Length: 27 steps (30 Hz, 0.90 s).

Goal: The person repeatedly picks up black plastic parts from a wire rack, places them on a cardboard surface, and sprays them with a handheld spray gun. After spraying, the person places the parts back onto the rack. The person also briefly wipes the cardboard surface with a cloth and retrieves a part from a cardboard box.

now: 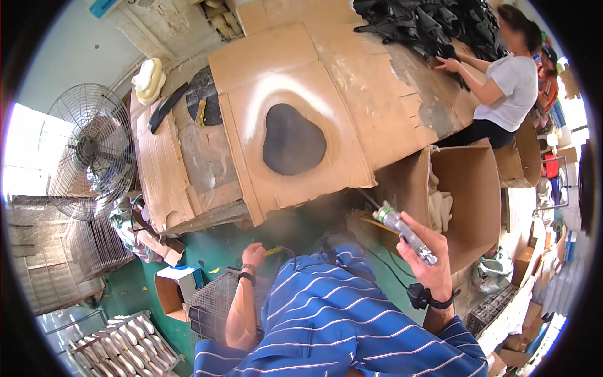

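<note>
My right hand [427, 250] is wrapped round a grey, see-through-looking cylinder [408, 235] with a green collar at its far end. It is held tilted in front of the open carton, on the right of my body. My left hand [253, 256] is low beside my striped blue shirt, its fingers curled in at a narrow yellow piece [274, 251]; what that piece is, I cannot tell. Beyond both hands, a cardboard sheet [232, 135] covers the table. On it shows a dark rounded shape [293, 141], with a whitish band around its far side. Neither hand touches it.
A large open carton [468, 201] with cream-coloured pieces [440, 204] stands right of the table. A co-worker [512, 88] handles black pieces [433, 25] at the far right. A caged fan [91, 151] is at left, a wire basket [213, 301] near my left arm, and a rack [125, 345] lower left.
</note>
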Available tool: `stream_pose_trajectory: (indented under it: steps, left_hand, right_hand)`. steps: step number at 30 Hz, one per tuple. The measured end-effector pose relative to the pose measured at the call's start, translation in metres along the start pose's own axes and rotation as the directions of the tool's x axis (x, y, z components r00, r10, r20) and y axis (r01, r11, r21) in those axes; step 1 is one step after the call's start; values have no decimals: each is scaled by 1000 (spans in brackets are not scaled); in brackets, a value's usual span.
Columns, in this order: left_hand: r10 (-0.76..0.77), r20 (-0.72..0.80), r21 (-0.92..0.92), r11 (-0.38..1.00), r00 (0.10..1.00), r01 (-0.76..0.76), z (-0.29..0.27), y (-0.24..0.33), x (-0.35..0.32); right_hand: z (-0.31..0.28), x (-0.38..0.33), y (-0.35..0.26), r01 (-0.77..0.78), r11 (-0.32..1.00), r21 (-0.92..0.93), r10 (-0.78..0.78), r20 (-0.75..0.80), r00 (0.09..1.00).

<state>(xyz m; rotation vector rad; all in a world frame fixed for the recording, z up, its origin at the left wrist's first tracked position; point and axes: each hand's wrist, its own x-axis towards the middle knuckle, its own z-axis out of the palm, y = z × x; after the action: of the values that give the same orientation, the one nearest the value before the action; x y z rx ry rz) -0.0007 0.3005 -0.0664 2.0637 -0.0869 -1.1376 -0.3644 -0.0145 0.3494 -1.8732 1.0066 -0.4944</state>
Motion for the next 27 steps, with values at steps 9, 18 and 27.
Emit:
stream_pose_trajectory:
  steps: [9,18,27]
  left_hand:
    - [407,-115,-1,912,906,-409,40,135,51]
    - [614,-359,483,767,702,-423,132,248,112]
    - [574,-411,609,751,708,-256,151,304,88]
  right_hand:
    - [-22,-9,14,-43,999,28,43,-11,999]
    - [-45,-13,36,-25,999,22,27,-61,998]
    - [-40,3,63,-98,990,104,106,-81,991]
